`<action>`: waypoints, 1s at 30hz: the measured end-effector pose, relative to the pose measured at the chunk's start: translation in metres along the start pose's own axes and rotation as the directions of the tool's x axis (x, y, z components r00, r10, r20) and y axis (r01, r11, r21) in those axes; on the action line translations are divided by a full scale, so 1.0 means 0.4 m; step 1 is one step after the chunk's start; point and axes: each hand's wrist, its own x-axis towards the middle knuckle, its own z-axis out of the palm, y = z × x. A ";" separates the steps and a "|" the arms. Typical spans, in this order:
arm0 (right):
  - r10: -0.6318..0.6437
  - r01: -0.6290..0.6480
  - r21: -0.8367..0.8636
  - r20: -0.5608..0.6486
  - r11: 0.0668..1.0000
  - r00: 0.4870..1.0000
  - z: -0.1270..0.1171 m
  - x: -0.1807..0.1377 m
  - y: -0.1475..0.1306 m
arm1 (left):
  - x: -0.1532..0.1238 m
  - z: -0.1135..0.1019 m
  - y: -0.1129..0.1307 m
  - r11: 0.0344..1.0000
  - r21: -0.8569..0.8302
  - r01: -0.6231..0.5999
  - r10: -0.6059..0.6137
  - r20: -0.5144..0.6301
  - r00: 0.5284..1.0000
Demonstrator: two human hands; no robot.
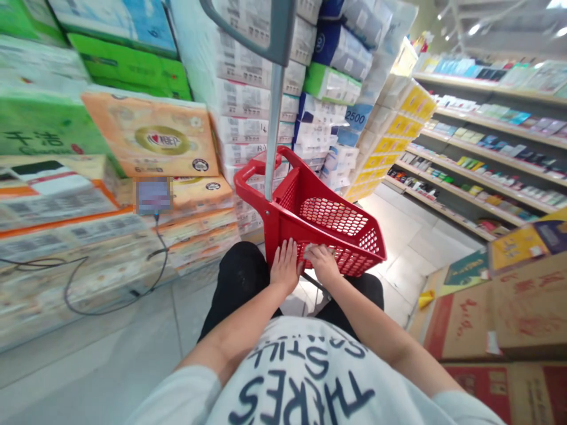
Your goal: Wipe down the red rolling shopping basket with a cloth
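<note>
A red plastic shopping basket (pixel 341 215) with perforated sides stands tilted between my knees, with a long grey pull handle (pixel 275 106) rising from it. Flat against the basket's near side lies my left hand (pixel 286 265), its fingers stretched out. Just to the right, my right hand (pixel 324 264) presses on the same side with bent fingers. Something small and pale seems to show at its fingertips, too unclear to name. The basket's inside shows no goods from here.
Packs of tissue paper (pixel 153 133) are stacked on the left, with a blurred device (pixel 153 196) and black cable (pixel 166 254) before them. Tall stacks of packs (pixel 252 94) stand behind the basket. Cardboard boxes (pixel 509 313) stand at right; stocked shelves (pixel 491 130) lie beyond.
</note>
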 end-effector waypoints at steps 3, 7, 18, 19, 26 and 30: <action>-0.011 0.011 -0.011 0.021 1.000 1.000 0.013 0.008 -0.006 | 0.003 0.009 0.006 1.000 -0.005 0.015 -0.015 0.015 1.000; -0.027 0.028 -0.031 0.033 0.999 0.999 0.025 0.008 -0.005 | 0.003 0.014 0.003 1.000 -0.002 0.016 -0.016 0.019 1.000; 0.066 -0.044 -0.087 0.260 0.995 0.963 0.055 -0.060 -0.004 | -0.004 0.011 -0.010 1.000 0.003 -0.016 0.016 -0.021 1.000; 0.067 -0.048 -0.077 0.268 0.996 0.961 0.059 -0.067 -0.002 | -0.004 0.010 -0.010 1.000 0.005 -0.019 0.019 -0.025 1.000; 0.127 -0.117 -0.055 0.241 0.992 0.962 0.066 -0.123 0.038 | -0.012 0.005 -0.013 0.996 0.031 -0.079 0.080 -0.020 0.997; 0.011 -0.012 -0.028 -0.013 1.000 1.000 -0.025 -0.062 0.068 | -0.009 0.002 -0.008 0.989 0.045 -0.144 0.146 -0.031 0.989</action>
